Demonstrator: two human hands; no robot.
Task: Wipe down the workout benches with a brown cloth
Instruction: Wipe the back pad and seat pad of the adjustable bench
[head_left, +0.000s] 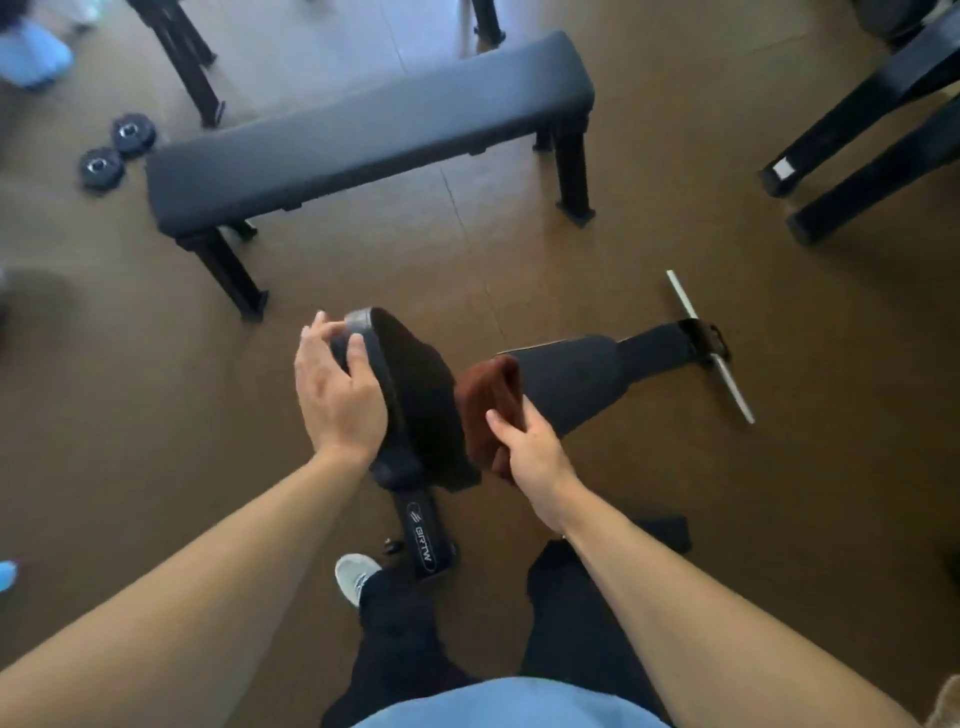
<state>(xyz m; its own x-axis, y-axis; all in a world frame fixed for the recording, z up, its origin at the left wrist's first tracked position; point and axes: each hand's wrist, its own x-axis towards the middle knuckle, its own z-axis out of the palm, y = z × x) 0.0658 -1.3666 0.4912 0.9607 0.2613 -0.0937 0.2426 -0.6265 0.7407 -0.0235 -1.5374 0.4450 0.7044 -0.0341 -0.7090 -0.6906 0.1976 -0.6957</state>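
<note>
soft, even daylight fills the room, with faint shadows under the flat bench. the picture is slightly blurred overall. edges smear and bend outward.

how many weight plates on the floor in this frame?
2. Both small round black weight plates lie on the brown floor at upper left, beside the long flat black padded bench: one nearer its end, the other just lower left. More may lie out of view.

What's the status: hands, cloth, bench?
Left hand grips raised seat pad. Right hand holds brown cloth against pad. Flat bench beyond, untouched. Nothing in the way.
</note>
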